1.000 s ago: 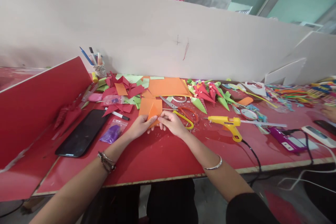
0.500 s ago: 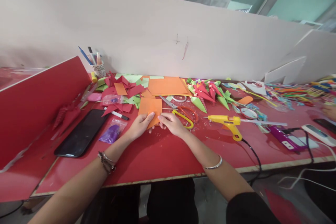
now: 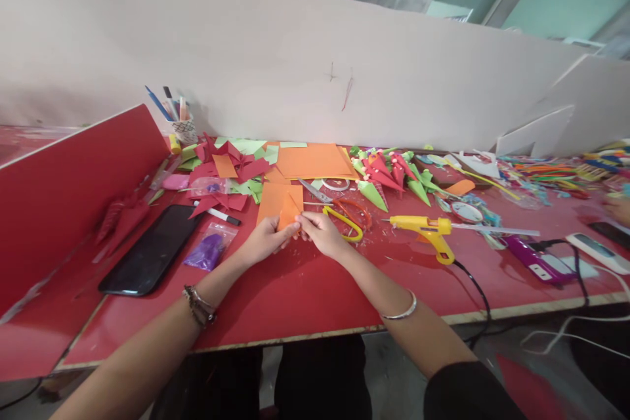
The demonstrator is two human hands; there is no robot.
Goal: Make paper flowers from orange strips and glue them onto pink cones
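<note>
Starts nearest with the red surface (image 3: 305,302), under both forearms. Has a black phone (image 3: 152,251) lying flat at the left, and a purple packet (image 3: 207,251) between it and the left hand (image 3: 268,236).

Holds the orange paper (image 3: 289,212) up at the middle, in front of a flat orange sheet (image 3: 266,201). Pinches its left side between thumb and fingers of the left hand, and its right side between thumb and fingertips of the right hand (image 3: 319,231). Brings both hands close together there; cannot tell whether touching.

Appears partway through shaping: shows a slanting edge across the orange paper, probably one layer lapped over another, but cannot tell whether fastened. Seems to leave the closing of that shape undone. Has the glue gun (image 3: 423,230) lying unheld at the right, and the scissors (image 3: 339,216) just beyond the right hand.

Farther back, has cut red paper (image 3: 233,167) heaped at the left, orange sheets (image 3: 310,162) flat and apparently unworked in the middle, and red cones (image 3: 386,175) beside green cones (image 3: 373,195) at the right, seemingly already formed. Ends with a pen cup (image 3: 183,131) before the white board (image 3: 275,59).
</note>
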